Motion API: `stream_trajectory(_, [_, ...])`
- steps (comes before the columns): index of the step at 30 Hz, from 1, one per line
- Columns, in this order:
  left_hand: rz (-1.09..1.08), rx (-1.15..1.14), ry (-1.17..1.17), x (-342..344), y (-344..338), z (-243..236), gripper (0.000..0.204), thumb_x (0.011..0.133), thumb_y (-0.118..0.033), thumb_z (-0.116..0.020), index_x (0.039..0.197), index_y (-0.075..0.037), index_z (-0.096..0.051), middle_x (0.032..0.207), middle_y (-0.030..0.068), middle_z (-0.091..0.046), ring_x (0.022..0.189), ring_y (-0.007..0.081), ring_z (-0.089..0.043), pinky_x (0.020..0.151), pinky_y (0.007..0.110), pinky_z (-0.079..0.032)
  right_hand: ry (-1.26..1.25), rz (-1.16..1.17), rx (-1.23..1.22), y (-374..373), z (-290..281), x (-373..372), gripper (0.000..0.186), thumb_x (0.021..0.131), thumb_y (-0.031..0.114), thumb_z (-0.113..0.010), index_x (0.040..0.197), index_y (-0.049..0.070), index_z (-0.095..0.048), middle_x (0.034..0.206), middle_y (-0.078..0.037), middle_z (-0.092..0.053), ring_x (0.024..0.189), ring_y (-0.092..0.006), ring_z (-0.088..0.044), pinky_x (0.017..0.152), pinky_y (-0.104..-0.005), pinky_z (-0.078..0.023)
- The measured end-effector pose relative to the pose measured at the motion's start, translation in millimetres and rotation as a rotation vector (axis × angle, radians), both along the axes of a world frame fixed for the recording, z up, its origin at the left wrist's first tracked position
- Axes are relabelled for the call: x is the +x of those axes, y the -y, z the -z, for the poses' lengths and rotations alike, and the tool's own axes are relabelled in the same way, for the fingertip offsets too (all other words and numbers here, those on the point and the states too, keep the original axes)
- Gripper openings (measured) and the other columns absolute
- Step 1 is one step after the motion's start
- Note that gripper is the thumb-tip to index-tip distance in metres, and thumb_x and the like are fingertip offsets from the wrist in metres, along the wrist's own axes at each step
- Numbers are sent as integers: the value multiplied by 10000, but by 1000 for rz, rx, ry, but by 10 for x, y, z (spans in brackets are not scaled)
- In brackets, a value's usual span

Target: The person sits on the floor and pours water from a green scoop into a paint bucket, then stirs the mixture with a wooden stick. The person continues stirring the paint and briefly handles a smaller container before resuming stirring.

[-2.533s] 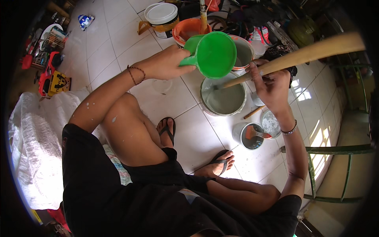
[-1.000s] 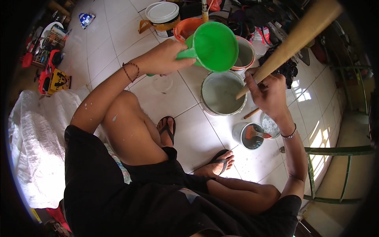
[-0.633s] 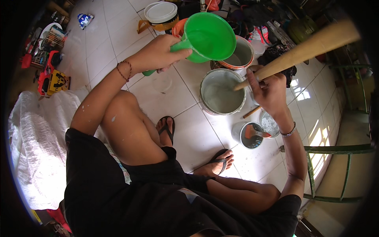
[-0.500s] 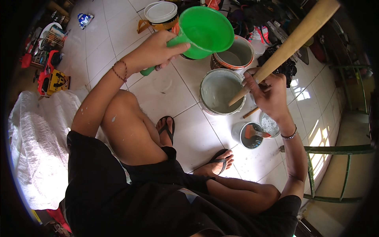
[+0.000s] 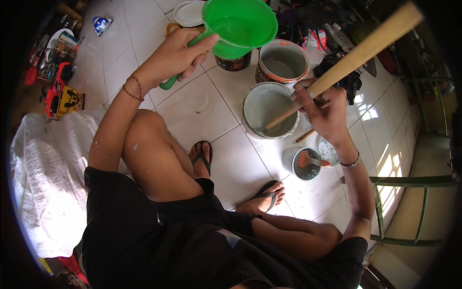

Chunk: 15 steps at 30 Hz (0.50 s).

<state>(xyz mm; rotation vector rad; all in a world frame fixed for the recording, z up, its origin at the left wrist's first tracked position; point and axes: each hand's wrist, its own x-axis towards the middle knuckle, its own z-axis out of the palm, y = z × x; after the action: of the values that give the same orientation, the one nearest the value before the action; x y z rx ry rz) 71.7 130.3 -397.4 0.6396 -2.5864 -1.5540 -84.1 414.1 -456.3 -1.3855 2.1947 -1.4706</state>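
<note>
My left hand (image 5: 186, 55) grips the handle of a green plastic dipper (image 5: 243, 21), raised at the top of the view with some clear-looking liquid inside. My right hand (image 5: 322, 108) is closed around a long wooden stick (image 5: 366, 45), whose lower end reaches into a bucket of grey-green liquid (image 5: 262, 108). Behind that bucket stands another with an orange-stained rim (image 5: 282, 62), also holding grey liquid. In front, a can (image 5: 296, 164) holds a brush with an orange part (image 5: 305, 159); beside it lie a pale lid (image 5: 325, 150) and a thin stick (image 5: 304, 136), partly behind my wrist.
A white lidded tub (image 5: 187, 12) and clutter (image 5: 337, 62) are at the back. Toys and a rack (image 5: 62, 91) line the left, beside a white sack (image 5: 43, 173). A green metal railing (image 5: 409, 182) is at the right. My sandalled feet rest on white tiles (image 5: 219, 103).
My left hand and the dipper have moved up and leftward, away from the front bucket. The stick has swung about in the bucket, its lower end now further left, still in my right hand.
</note>
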Motion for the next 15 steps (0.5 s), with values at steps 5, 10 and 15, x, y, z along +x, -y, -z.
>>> stream_trajectory(5, [49, -2, 28, 8, 58, 94, 437, 1049, -440, -576, 957, -13, -574, 641, -37, -454, 403, 36, -421, 355, 220, -350, -289, 50, -87, -13, 127, -200, 116, 933, 55, -729, 922, -60, -735, 718, -138, -726, 519, -162, -661, 458, -287, -479])
stream_trajectory(10, [122, -39, 77, 0, 43, 155, 415, 1062, -399, -563, 993, 7, -611, 645, -32, -465, 403, 42, -437, 358, 227, -367, -364, 91, 147, -96, -75, -110, 120, 962, 19, -694, 889, -75, -717, 866, -132, -767, 637, -135, -725, 522, -226, -542])
stream_trajectory(15, [145, -78, 120, -41, 8, 247, 385, 1064, -358, -564, 982, 14, -616, 634, -22, -489, 407, 50, -458, 358, 234, -381, 124, 27, -88, -16, 91, -31, 119, 954, 34, -709, 904, -73, -719, 873, -141, -766, 621, -132, -719, 504, -235, -522])
